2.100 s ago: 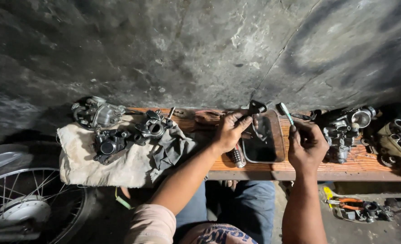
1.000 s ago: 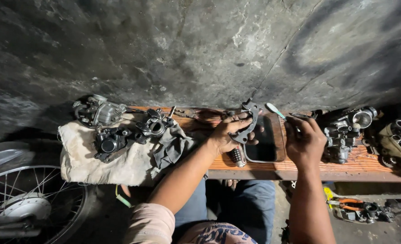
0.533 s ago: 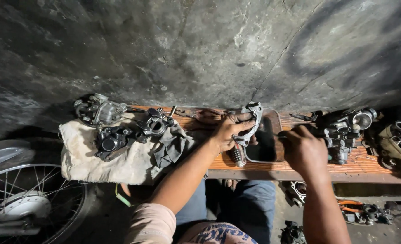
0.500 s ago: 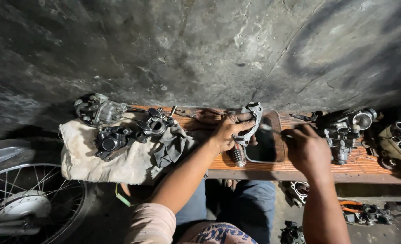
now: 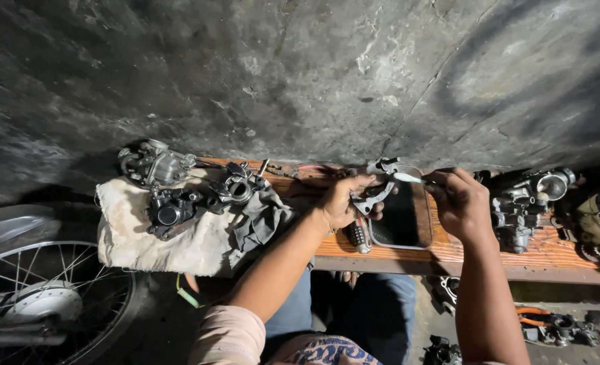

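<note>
Two bare hands work above a shallow, dark rectangular metal tray (image 5: 425,233) on a wooden bench (image 5: 550,253). The left hand (image 5: 344,203) grips a grey cast-metal part (image 5: 374,192) over the tray's left rim. The right hand (image 5: 459,203), over its right rim, pinches a slim light-handled tool (image 5: 408,178), tip at the part. Left of the tray: dirty cream cloth (image 5: 144,240) bearing carburettor parts (image 5: 171,206).

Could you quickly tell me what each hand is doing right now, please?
Left hand: closed around a grey metal part, held over the tray.
Right hand: closed on a thin light tool, its tip at the part.
</note>
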